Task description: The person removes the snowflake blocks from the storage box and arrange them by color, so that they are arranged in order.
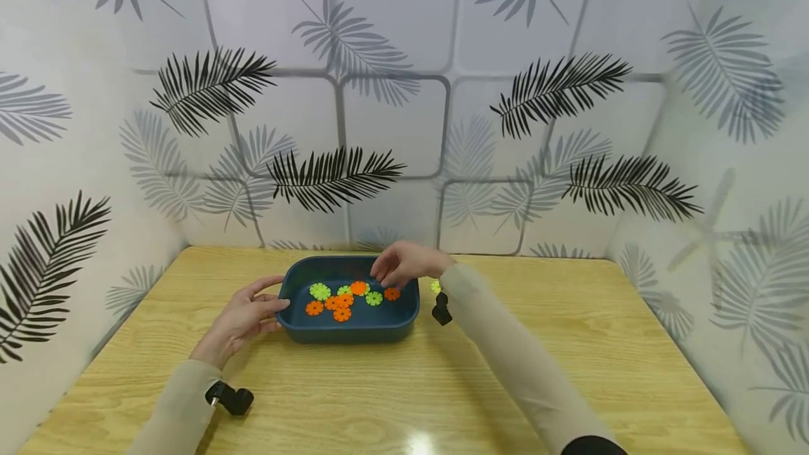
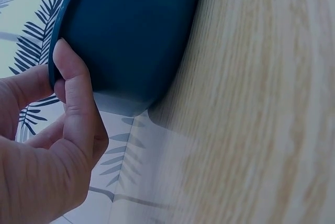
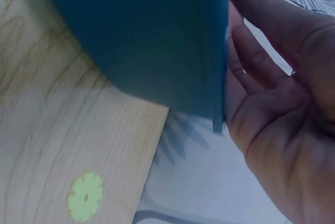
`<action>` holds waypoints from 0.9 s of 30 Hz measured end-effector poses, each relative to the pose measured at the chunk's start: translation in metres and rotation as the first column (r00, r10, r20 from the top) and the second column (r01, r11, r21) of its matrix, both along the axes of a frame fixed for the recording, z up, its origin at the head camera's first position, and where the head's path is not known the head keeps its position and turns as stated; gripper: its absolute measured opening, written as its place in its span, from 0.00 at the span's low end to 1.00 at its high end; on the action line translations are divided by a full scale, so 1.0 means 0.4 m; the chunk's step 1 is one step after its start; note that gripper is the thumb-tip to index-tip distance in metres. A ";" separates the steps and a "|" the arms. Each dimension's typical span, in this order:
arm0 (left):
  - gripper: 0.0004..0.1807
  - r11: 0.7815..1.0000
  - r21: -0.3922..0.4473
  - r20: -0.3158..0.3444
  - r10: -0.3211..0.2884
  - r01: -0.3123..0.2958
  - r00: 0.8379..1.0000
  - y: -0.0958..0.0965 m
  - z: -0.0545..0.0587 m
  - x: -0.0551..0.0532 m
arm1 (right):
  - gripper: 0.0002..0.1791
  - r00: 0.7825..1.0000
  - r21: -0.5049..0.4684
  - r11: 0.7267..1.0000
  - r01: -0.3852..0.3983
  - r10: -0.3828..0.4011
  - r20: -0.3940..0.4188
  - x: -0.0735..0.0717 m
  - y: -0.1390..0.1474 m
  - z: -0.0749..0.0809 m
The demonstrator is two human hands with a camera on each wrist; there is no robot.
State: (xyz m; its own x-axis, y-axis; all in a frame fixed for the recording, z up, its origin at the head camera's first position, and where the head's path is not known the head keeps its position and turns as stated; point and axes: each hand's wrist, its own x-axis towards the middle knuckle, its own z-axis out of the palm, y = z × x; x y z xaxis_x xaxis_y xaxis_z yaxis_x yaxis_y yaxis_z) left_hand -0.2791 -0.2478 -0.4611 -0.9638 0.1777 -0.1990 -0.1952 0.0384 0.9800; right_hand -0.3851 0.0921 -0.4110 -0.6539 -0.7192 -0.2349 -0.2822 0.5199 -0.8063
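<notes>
A dark blue rectangular basin (image 1: pixel 347 335) sits on the wooden table with several notched plastic discs inside, some orange (image 1: pixel 342 314), some yellow-green (image 1: pixel 319 291). At its left end my left hand (image 1: pixel 248 314) grips the rim, thumb on the inside and fingers against the outer wall (image 2: pixel 131 30). My right hand (image 1: pixel 407 263) reaches over the back right corner, its bent fingers pointing down into the basin above the discs. In the right wrist view the rim hides the right fingertips (image 3: pixel 277 77); I cannot tell whether they pinch a disc.
One yellow-green disc (image 3: pixel 85 196) lies on the table just right of the basin, close to the right forearm. Behind the table (image 1: pixel 537 328) stands a wall (image 1: pixel 392 125) covered in a leaf pattern. Each sleeve carries a small black wrist mount (image 1: pixel 230 397).
</notes>
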 end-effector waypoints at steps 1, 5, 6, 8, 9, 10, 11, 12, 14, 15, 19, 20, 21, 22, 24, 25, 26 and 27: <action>0.39 1.000 0.001 0.000 0.001 -0.001 1.000 0.000 -0.001 0.001 | 0.18 1.000 0.022 1.000 -0.014 0.014 0.001 0.001 -0.008 -0.001; 0.39 1.000 -0.001 0.003 0.007 -0.007 1.000 0.000 -0.002 0.003 | 0.17 0.997 0.079 0.995 -0.064 0.061 0.039 0.007 -0.035 -0.006; 0.39 1.000 0.000 0.004 0.007 -0.007 1.000 0.000 -0.002 0.004 | 0.17 0.997 0.093 0.993 -0.072 0.068 0.041 0.008 -0.041 -0.008; 0.39 1.000 0.002 0.002 0.005 -0.005 1.000 0.001 -0.001 0.004 | 0.18 0.997 0.119 0.990 -0.073 0.068 0.042 0.010 -0.049 -0.012; 0.39 1.000 0.005 0.001 0.005 -0.005 1.000 0.002 0.000 0.004 | 0.18 0.997 0.135 0.988 -0.073 0.070 0.032 0.010 -0.052 -0.014; 0.39 1.000 0.006 -0.001 0.002 -0.002 1.000 0.002 0.001 0.003 | 0.18 0.997 0.150 0.986 -0.071 0.069 0.023 0.010 -0.056 -0.015; 0.39 1.000 0.007 -0.003 0.001 -0.001 1.000 0.003 0.001 0.003 | 0.19 0.998 0.166 0.984 -0.068 0.067 0.013 0.009 -0.058 -0.017; 0.39 1.000 0.007 -0.004 -0.001 0.001 1.000 0.003 0.002 0.002 | 0.19 0.998 0.182 0.981 -0.066 0.067 0.003 0.009 -0.060 -0.018; 0.39 1.000 0.005 -0.005 0.002 -0.002 1.000 0.004 0.003 0.002 | 0.20 0.998 0.202 0.977 -0.063 0.068 -0.018 0.008 -0.064 -0.021; 0.39 1.000 0.004 -0.003 0.004 -0.004 1.000 0.004 0.004 0.002 | 0.21 0.997 0.209 0.976 -0.059 0.066 -0.026 0.007 -0.065 -0.022; 0.39 1.000 0.003 0.001 0.009 -0.009 1.000 0.002 0.003 0.002 | 0.21 0.997 0.232 0.972 -0.048 0.061 -0.049 0.006 -0.071 -0.031; 0.39 1.000 0.005 0.003 0.009 -0.009 1.000 0.002 0.003 0.002 | 0.20 0.997 0.236 0.971 -0.049 0.062 -0.049 0.007 -0.072 -0.034; 0.39 1.000 0.007 0.005 0.010 -0.010 1.000 0.001 0.002 0.002 | 0.20 0.997 0.233 0.971 -0.050 0.062 -0.044 0.008 -0.074 -0.035; 0.39 1.000 0.009 0.006 0.011 -0.011 1.000 0.001 0.002 0.002 | 0.20 0.997 0.231 0.972 -0.054 0.064 -0.035 0.008 -0.075 -0.038; 0.39 1.000 0.012 0.010 0.012 -0.012 1.000 0.000 0.001 0.002 | 0.20 0.998 0.219 0.974 -0.062 0.067 -0.017 0.010 -0.077 -0.041; 0.39 1.000 0.013 0.010 0.011 -0.011 1.000 0.000 0.001 0.002 | 0.20 0.998 0.215 0.975 -0.064 0.068 -0.011 0.010 -0.078 -0.043; 0.39 1.000 0.013 0.010 0.011 -0.011 1.000 0.000 0.000 0.002 | 0.20 0.997 0.212 0.975 -0.068 0.071 -0.007 0.010 -0.079 -0.044; 0.39 1.000 0.013 0.008 0.011 -0.011 1.000 -0.001 0.000 0.002 | 0.20 0.997 0.209 0.976 -0.069 0.071 -0.003 0.009 -0.079 -0.046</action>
State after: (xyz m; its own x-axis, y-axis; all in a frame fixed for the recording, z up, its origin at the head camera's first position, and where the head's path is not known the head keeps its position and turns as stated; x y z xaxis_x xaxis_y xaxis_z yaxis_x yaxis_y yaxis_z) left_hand -0.2784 -0.2481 -0.4612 -0.9640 0.1697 -0.2046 -0.2036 0.0233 0.9788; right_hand -0.3815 0.0603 -0.4294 -0.6069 -0.6991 -0.3781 -0.3315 0.6550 -0.6790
